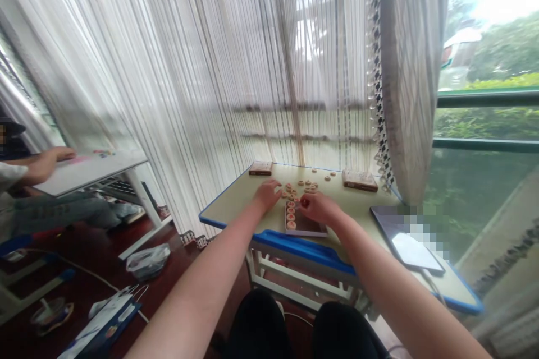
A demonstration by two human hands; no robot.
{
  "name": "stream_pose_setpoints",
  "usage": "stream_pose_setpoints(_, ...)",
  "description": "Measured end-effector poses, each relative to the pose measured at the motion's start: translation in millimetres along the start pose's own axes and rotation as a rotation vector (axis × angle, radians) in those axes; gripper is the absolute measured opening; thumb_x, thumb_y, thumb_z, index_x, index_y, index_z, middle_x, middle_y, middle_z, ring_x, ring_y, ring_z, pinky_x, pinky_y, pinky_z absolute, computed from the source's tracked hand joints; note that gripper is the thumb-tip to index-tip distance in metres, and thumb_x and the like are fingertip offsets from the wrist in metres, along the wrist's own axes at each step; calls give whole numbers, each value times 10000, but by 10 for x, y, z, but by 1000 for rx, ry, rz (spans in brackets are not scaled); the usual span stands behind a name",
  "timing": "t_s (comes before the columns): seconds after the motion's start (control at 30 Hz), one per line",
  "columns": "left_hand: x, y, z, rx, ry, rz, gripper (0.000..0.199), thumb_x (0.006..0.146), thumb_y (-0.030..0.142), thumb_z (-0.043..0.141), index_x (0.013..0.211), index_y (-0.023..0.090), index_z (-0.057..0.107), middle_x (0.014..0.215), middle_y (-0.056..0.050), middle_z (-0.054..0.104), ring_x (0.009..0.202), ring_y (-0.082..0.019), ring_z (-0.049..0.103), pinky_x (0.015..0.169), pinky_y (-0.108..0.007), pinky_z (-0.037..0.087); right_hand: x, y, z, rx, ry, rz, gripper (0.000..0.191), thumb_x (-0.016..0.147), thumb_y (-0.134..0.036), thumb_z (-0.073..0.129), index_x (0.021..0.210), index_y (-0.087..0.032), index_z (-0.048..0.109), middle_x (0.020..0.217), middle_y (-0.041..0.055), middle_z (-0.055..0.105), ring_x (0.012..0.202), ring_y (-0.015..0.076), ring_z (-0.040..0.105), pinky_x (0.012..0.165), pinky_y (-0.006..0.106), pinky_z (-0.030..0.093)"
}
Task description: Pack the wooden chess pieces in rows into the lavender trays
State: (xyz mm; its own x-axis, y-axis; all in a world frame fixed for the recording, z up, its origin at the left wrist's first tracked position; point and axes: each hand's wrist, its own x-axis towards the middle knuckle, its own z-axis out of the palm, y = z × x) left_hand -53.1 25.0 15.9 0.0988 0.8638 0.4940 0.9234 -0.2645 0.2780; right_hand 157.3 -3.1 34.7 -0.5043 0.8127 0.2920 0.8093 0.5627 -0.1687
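Round wooden Chinese chess pieces (301, 183) lie scattered over the middle and back of the small desk. In front of them sits a shallow open box (306, 232), with several pieces (291, 217) showing red marks lined up along its left side. My left hand (268, 195) rests left of the loose pieces, fingers apart, holding nothing. Over the box's back part, my right hand (319, 206) has its thumb and fingers pinched on a small piece near the lined-up row. The hand partly hides this piece and the box's interior.
Brown boxes stand at the desk's (227, 202) back left (260, 168) and back right (360, 179). A tablet (406, 241) with a cable lies on the right. Curtains hang behind. Another person's hand (59, 154) is at a white table (96, 171); a plastic bag (148, 261) lies on the floor.
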Motion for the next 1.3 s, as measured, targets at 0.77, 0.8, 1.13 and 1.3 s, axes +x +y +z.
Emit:
stream_pose_setpoints(0.77,-212,-103,33,24,-89,-96,302,795,329,466,986,172,639,1042,-65,642,980,-180,560,881,-254,404,130,92,149,40,-54,-54,257,754,-446,542,887,-272,678,884,24,666,797,175,579,631,246,389)
stream_pose_setpoints(0.8,-212,-101,29,16,-91,-98,302,795,332,466,986,173,638,1045,-63,641,984,-178,558,883,-251,403,136,90,155,40,-54,-57,247,755,-433,545,887,-272,676,884,24,665,799,174,578,638,246,389)
stream_pose_setpoints(1.13,-216,-105,6,-3,-105,-89,295,793,327,470,988,182,636,1056,-56,637,994,-173,557,893,-248,403,163,95,138,53,-54,-100,227,747,-419,557,878,-276,674,889,20,658,810,177,563,658,251,386)
stream_pose_setpoints(1.3,-206,-149,44,-4,-104,-78,280,793,329,474,966,189,644,1030,-52,645,971,-176,565,883,-257,413,177,187,144,78,-60,-31,269,735,-471,555,863,-267,675,873,25,663,746,166,570,608,237,386)
